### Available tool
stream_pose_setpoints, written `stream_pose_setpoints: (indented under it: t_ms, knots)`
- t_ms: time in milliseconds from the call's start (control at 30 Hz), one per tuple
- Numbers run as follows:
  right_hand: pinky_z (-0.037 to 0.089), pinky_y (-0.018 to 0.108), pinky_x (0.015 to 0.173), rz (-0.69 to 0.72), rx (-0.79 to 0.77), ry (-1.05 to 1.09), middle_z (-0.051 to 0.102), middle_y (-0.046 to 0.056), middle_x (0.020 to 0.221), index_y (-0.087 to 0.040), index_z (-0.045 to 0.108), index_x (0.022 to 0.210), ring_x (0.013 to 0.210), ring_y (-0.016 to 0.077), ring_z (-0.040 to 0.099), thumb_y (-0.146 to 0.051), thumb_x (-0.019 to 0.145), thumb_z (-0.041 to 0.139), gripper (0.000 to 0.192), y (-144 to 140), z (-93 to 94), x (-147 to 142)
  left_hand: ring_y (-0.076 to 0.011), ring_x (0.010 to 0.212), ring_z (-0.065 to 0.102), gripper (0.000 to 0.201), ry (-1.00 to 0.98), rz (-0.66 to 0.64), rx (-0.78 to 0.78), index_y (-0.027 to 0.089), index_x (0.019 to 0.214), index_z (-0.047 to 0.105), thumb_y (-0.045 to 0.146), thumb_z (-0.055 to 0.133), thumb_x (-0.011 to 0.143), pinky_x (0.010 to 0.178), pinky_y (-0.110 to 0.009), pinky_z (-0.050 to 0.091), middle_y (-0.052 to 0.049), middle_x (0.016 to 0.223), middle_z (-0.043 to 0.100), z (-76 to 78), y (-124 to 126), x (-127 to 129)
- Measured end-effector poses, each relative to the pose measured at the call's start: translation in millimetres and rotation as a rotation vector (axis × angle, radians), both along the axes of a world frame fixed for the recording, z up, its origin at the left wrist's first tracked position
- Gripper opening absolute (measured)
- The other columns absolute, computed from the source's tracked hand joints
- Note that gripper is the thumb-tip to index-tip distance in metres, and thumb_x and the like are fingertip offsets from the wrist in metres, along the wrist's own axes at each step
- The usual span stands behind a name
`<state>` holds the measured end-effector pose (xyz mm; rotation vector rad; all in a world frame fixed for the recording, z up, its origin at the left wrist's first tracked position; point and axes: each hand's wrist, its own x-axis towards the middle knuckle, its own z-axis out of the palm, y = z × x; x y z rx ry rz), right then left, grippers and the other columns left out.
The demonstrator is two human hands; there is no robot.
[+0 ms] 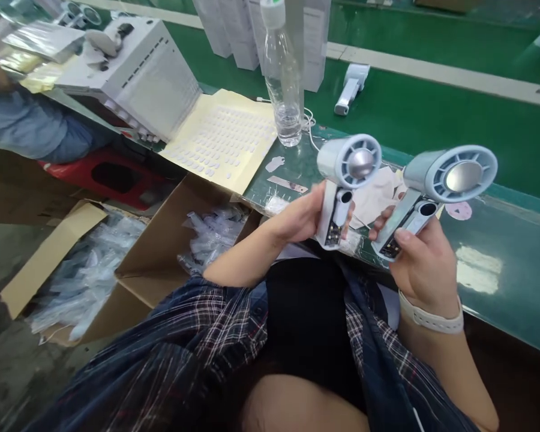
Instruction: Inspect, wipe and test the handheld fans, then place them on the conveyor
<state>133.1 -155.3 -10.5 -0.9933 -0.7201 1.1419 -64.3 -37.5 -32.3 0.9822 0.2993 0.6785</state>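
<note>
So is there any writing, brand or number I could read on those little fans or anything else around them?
None can be read.
Left fan, held in the left hand: no legible marking.
Right fan, held in the right hand: dark panel too small.
White boxes: faint print, blurred.
Water bottle: no label.

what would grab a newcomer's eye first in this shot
Two pale handheld fans, held up side by side over the table's near edge: the left hand grips the left fan by its handle, and the right hand grips the right fan the same way. Behind them a clear plastic bottle stands upright on the green table, beside a yellow sticker sheet. Lower left, open cardboard boxes hold plastic-bagged parts.
</note>
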Motion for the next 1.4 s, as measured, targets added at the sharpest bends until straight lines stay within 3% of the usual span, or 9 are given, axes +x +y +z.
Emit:
stream_pose_setpoints:
  t_ms: [100, 167, 400, 533, 633, 767, 1033, 1233, 1400]
  knots:
    - [0.068, 0.03, 0.072, -0.033, 0.009, 0.002, 0.081, 0.003, 0.106, -0.026, 0.082, 0.111, 0.086, 0.0187, 0.075, -0.035, 0.082, 0.098, 0.035, -3, -2.9, 0, -0.0148, 0.066, 0.071, 0.073, -0.075, -0.116, 0.007, 0.025, 0.119, 0.047, 0.037, 0.101, 0.073, 0.063, -0.03, 0.06, 0.003, 0.094, 0.067, 6.0, -15, 10]
    - [0.069, 0.03, 0.074, -0.043, 0.032, -0.026, 0.081, 0.004, 0.105, -0.025, 0.082, 0.111, 0.086, 0.0188, 0.076, -0.034, 0.085, 0.097, 0.031, -7, -3.5, 1, -0.0145, 0.067, 0.072, 0.068, -0.105, -0.123, 0.006, 0.024, 0.119, 0.045, 0.029, 0.098, 0.076, 0.064, -0.03, 0.06, 0.004, 0.094, 0.066, 10.6, -20, 15]
    - [0.07, 0.03, 0.074, -0.025, 0.052, -0.032, 0.082, 0.001, 0.103, -0.028, 0.081, 0.113, 0.081, 0.0174, 0.076, -0.032, 0.086, 0.098, 0.033, -12, -6.8, 0, -0.0124, 0.074, 0.072, 0.06, -0.084, 0.016, 0.046, 0.022, 0.115, 0.05, 0.039, 0.097, 0.082, 0.074, -0.033, 0.062, 0.002, 0.103, 0.065, 7.8, -14, 19]
    - [0.071, 0.03, 0.075, -0.015, 0.002, -0.008, 0.083, 0.001, 0.106, -0.027, 0.082, 0.113, 0.083, 0.0179, 0.078, -0.036, 0.083, 0.1, 0.037, -7, -8.7, -2, -0.0153, 0.083, 0.072, 0.058, -0.079, -0.067, 0.074, 0.021, 0.118, 0.056, 0.049, 0.095, 0.086, 0.087, -0.039, 0.061, -0.002, 0.104, 0.066, 10.2, -10, 12]
    - [0.071, 0.03, 0.074, -0.003, -0.006, -0.002, 0.082, 0.002, 0.108, -0.026, 0.082, 0.114, 0.085, 0.0186, 0.078, -0.037, 0.082, 0.1, 0.038, -5, -7.7, -5, -0.0166, 0.083, 0.071, 0.06, -0.052, -0.083, 0.031, 0.021, 0.117, 0.057, 0.049, 0.097, 0.082, 0.084, -0.039, 0.06, -0.002, 0.103, 0.066, 13.4, -11, 9]
    - [0.07, 0.032, 0.07, 0.02, -0.008, 0.0, 0.082, 0.003, 0.107, -0.026, 0.082, 0.113, 0.082, 0.0192, 0.077, -0.037, 0.083, 0.098, 0.036, -7, -5.4, -5, -0.0136, 0.075, 0.067, 0.069, -0.045, -0.003, -0.024, 0.021, 0.123, 0.057, 0.04, 0.1, 0.073, 0.073, -0.033, 0.054, 0.001, 0.1, 0.064, 16.1, -15, 10]
    - [0.069, 0.029, 0.069, -0.003, -0.021, -0.024, 0.083, 0.003, 0.104, -0.026, 0.081, 0.106, 0.078, 0.0181, 0.076, -0.037, 0.08, 0.101, 0.035, -7, -3.8, -5, -0.0127, 0.077, 0.067, 0.062, -0.041, 0.056, 0.061, 0.022, 0.114, 0.052, 0.035, 0.097, 0.074, 0.07, -0.03, 0.055, 0.002, 0.099, 0.065, 14.1, -15, 10]
    - [0.063, 0.027, 0.06, -0.049, -0.086, -0.023, 0.079, 0.002, 0.093, -0.024, 0.079, 0.106, 0.07, 0.0169, 0.072, -0.048, 0.081, 0.097, 0.039, -3, -9.4, -6, -0.0119, 0.071, 0.063, 0.067, 0.049, 0.182, 0.06, 0.023, 0.114, 0.047, 0.058, 0.092, 0.079, 0.066, -0.031, 0.054, 0.004, 0.093, 0.062, 4.8, -10, 14]
    - [0.062, 0.029, 0.057, -0.009, -0.074, -0.057, 0.079, 0.004, 0.094, -0.023, 0.078, 0.112, 0.069, 0.0182, 0.072, -0.05, 0.084, 0.094, 0.042, -6, -9.6, -6, -0.0136, 0.07, 0.066, 0.071, 0.083, 0.07, 0.081, 0.024, 0.114, 0.044, 0.061, 0.093, 0.078, 0.068, -0.034, 0.056, 0.003, 0.093, 0.065, 8.6, -10, 12]
